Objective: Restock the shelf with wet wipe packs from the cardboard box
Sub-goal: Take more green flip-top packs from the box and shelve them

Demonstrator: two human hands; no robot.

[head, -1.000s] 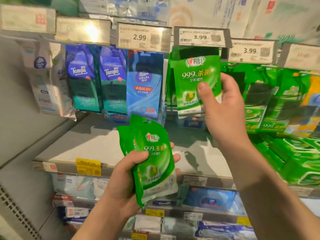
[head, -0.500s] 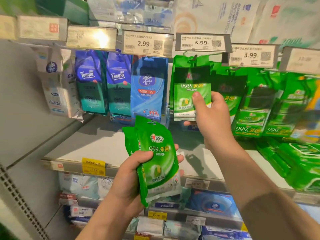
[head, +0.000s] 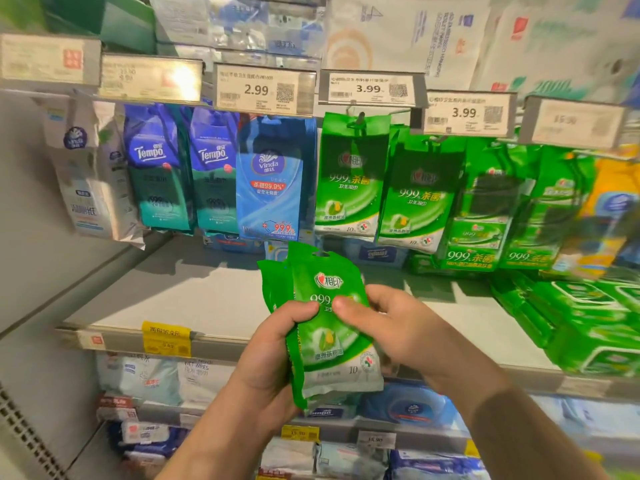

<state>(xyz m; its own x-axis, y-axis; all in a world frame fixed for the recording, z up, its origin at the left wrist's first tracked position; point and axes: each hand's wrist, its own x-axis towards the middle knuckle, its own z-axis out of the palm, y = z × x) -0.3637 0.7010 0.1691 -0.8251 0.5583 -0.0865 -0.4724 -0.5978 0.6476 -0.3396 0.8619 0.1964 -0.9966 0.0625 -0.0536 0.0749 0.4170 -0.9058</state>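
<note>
My left hand [head: 273, 355] grips a small stack of green wet wipe packs [head: 325, 323] upright in front of the shelf. The thumb of my right hand [head: 391, 323] lies on the front pack's face, its fingers behind the pack. A green pack of the same kind [head: 349, 181] hangs from a peg under the 3.99 tag, with another green pack [head: 415, 195] on the peg to its right. The cardboard box is out of view.
Blue Tempo packs [head: 156, 168] and a blue Vinda pack [head: 270, 178] hang left of the green ones. Larger green packs [head: 581, 323] lie stacked on the grey shelf board [head: 194, 299] at right. Price tags run along the rail above, and lower shelves hold more wipes.
My right hand let go of the green pack on the peg, came down, and now pinches the front pack of the stack in my left hand.
</note>
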